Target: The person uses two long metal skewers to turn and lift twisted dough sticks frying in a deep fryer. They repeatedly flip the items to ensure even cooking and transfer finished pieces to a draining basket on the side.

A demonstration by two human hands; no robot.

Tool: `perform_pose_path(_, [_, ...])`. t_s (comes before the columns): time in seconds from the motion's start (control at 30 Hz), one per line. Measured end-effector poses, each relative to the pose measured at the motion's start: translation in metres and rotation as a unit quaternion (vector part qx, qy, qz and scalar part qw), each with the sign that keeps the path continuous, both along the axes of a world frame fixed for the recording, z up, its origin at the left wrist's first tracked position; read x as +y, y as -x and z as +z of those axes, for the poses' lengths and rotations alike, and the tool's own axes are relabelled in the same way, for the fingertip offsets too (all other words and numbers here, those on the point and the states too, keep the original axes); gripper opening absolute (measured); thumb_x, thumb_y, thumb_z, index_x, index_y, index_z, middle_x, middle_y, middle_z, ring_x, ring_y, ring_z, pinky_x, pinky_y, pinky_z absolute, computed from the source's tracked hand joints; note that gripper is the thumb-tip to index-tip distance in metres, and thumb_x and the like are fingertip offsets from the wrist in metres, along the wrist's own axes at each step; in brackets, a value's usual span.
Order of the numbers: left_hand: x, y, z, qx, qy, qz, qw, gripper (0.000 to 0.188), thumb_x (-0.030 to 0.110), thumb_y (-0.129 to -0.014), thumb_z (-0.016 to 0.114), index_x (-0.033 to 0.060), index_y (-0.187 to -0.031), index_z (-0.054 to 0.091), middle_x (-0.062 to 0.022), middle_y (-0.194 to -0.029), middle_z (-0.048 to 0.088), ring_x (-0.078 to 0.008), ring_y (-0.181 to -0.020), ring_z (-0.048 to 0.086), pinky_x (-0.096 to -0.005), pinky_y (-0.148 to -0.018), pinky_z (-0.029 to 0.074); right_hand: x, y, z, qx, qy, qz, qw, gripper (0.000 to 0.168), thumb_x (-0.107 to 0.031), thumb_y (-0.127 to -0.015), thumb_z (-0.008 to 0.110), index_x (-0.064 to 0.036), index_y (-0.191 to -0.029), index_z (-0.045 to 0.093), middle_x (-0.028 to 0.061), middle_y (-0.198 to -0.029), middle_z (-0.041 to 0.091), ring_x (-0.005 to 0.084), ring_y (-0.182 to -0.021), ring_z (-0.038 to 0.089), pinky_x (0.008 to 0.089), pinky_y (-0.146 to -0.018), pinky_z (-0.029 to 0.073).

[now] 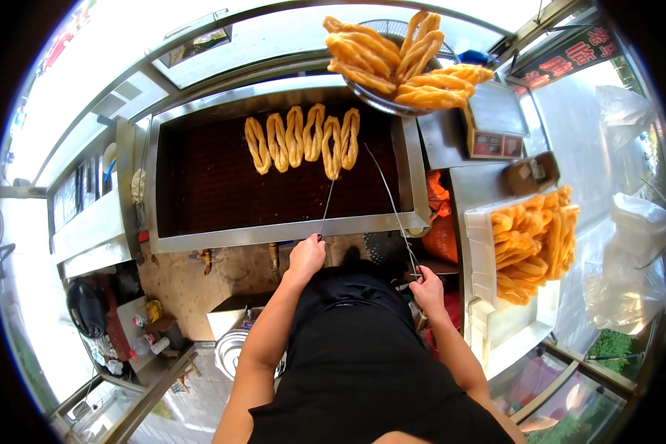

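A rectangular fryer vat (288,228) with a wide metal rim holds dark oil (216,172). Several looped, twisted fried dough sticks (294,136) float side by side towards its far side. My left hand (307,258) grips a thin metal rod (327,208) at the near rim. That rod's tip meets the lower end of one dough loop (331,147); whether it goes through the loop I cannot tell. To the right, my right hand (426,288) is closed around the dark handle of another thin metal rod (388,191). Its tip lies over the oil, apart from the dough.
A metal bowl (386,104) heaped with fried dough twists (361,53) stands at the vat's far right corner. Beside it are a scale (497,145) and a brown box (533,172). Nearer, a white plastic crate (480,255) holds more twists. Orange bags (441,238) hang below the counter.
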State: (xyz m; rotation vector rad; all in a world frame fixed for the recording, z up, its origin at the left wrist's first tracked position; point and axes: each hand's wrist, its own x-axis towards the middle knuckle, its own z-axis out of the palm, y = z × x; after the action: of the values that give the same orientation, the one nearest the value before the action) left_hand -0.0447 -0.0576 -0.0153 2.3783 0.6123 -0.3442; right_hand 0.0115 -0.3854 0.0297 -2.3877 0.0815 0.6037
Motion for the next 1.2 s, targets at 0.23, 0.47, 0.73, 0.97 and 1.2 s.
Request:
perform_pose_path(0.23, [0.02,0.016,0.021,0.099,0.46,0.23,0.852,0.031,0.029,-0.1,0.043,0.0078,-0.118,0.056,-0.0019,-0.07,0.057,-0.009,-0.052,0.051,-0.025,-0.043,0.044,0.005,-0.009,-0.005,0.005,-0.016,0.016,1.0,0.047,-0.01,-0.068,0.065,-0.001,-0.114,0.063,0.0071,-0.067,0.059,0.0188,-0.063,0.059,0.0312,-0.064,0.049])
perform_pose_path(0.47, [0.022,0.046,0.01,0.014,0.038,0.083,0.996,0.031,0.027,-0.094,0.051,0.0013,-0.107,0.061,-0.023,-0.095,0.067,-0.0406,-0.088,0.063,-0.0465,-0.077,0.051,0.017,-0.008,-0.012,0.012,0.002,0.049,0.999,0.047,-0.013,-0.068,0.064,-0.002,-0.113,0.063,0.0081,-0.069,0.06,0.0202,-0.064,0.059,0.0318,-0.065,0.049])
perform_pose_path(0.73, [0.046,0.048,0.042,0.069,0.629,0.3,0.714,0.028,0.025,-0.103,0.041,0.0087,-0.123,0.051,-0.0043,-0.075,0.059,-0.0108,-0.054,0.052,-0.0261,-0.044,0.045,0.016,-0.012,-0.007,0.012,0.01,0.05,0.999,0.048,-0.014,-0.068,0.064,-0.002,-0.114,0.063,0.0098,-0.068,0.061,0.0231,-0.065,0.062,0.0338,-0.066,0.05])
perform_pose_path(0.97, [0.065,0.04,0.029,0.04,0.228,0.189,0.954,0.028,0.026,-0.099,0.045,0.0072,-0.118,0.056,-0.0063,-0.071,0.059,-0.0131,-0.056,0.056,-0.0277,-0.046,0.047,0.018,-0.008,-0.011,0.019,0.015,0.057,0.998,0.049,-0.015,-0.068,0.065,-0.002,-0.116,0.062,0.011,-0.068,0.062,0.0261,-0.066,0.064,0.0355,-0.067,0.051])
perform_pose_path(1.2, [0.073,0.038,-0.011,0.026,0.249,0.185,0.95,0.03,0.028,-0.1,0.044,0.0077,-0.117,0.057,-0.0052,-0.071,0.059,-0.0116,-0.059,0.057,-0.028,-0.05,0.048,0.023,-0.008,-0.013,0.003,0.008,0.054,0.998,0.046,-0.013,-0.068,0.063,-0.003,-0.113,0.064,0.0089,-0.068,0.061,0.0221,-0.065,0.061,0.0331,-0.066,0.049])
